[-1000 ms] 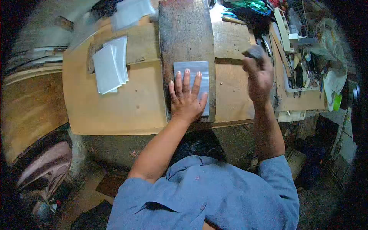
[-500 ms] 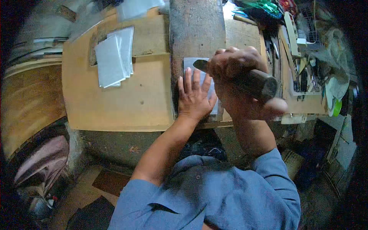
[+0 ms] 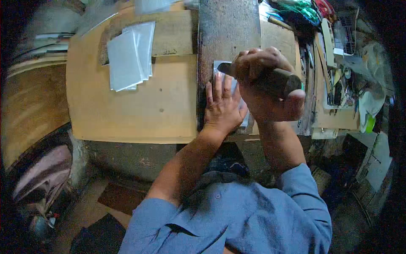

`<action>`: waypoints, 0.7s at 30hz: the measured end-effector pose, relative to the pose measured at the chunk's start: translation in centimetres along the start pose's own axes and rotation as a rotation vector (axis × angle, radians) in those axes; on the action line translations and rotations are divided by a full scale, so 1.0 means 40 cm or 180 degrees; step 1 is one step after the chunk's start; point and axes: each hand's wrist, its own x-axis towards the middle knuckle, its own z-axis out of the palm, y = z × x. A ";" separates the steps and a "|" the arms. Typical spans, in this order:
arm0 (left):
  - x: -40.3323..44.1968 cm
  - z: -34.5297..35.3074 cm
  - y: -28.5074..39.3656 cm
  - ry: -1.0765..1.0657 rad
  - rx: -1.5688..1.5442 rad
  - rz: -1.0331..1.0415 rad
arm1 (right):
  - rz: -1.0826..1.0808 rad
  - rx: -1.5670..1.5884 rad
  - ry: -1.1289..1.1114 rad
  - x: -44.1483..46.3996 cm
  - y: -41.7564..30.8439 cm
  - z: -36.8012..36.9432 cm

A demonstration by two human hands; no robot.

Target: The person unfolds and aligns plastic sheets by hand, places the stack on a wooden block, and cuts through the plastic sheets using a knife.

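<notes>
My left hand lies flat, fingers spread, on a stack of clear plastic sheets on the dark wooden board. Above the right part of that stack, my right hand is wrapped round a thick dark handle. A dark blade-like end sticks out on the left side of the fist, over the sheets near my left fingertips. Whether it touches them I cannot tell. More of the sheets are hidden beneath both hands.
Fanned plastic sheets lie on the tan tabletop at the left. A tray of tools, a white power strip and green strands are at the right. More plastic lies at the far edge.
My right hand has come in from the right, over the sheets, with the dark-handled tool. My left hand stays flat on the stack. The whole view has shifted, so the table appears further right.
</notes>
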 end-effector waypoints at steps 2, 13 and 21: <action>0.007 0.003 -0.002 0.0075 -0.0142 -0.0033 | 0.0105 0.0033 0.0882 -0.029 -0.008 0.037; 0.020 -0.012 0.002 -0.0472 0.0307 0.0078 | -0.0406 -0.0136 0.0364 -0.037 -0.046 -0.030; 0.019 -0.002 0.007 -0.0360 0.0519 0.0090 | -0.0556 0.0016 0.0248 -0.073 -0.043 -0.095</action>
